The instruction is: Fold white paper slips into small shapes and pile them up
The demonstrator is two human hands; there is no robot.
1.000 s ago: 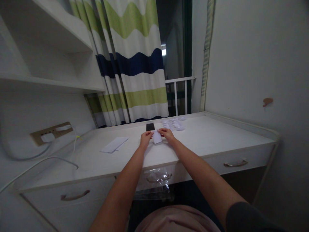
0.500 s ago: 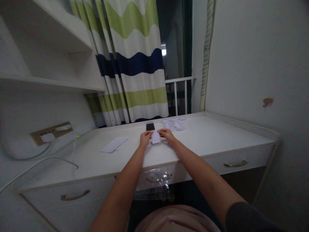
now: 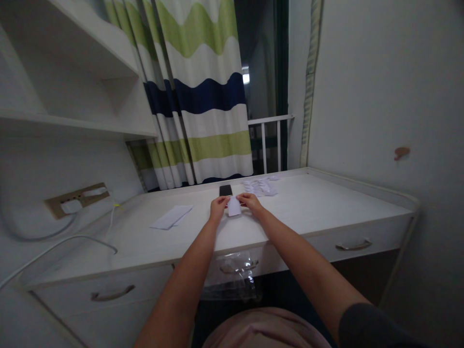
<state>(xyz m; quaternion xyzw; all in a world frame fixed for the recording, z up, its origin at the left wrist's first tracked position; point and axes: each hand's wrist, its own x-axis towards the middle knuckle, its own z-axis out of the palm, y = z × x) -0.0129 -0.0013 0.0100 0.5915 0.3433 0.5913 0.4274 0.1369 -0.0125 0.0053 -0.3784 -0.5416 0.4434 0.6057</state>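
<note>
White paper slip (image 3: 234, 208), one: over the table (image 3: 319, 203), grip of left hand (image 3: 218, 207) and right hand (image 3: 251, 202) pinching its upper corners. Lower edge, I note, swung slightly left this past second; handling remains two-handed. Beyond: small white pieces (image 3: 266, 186), heaped.

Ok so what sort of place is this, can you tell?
It looks like a study corner in a home or dorm room, though which I can't tell: there is a white desk with drawers, a striped curtain behind it and a white shelf unit at the left.
</note>
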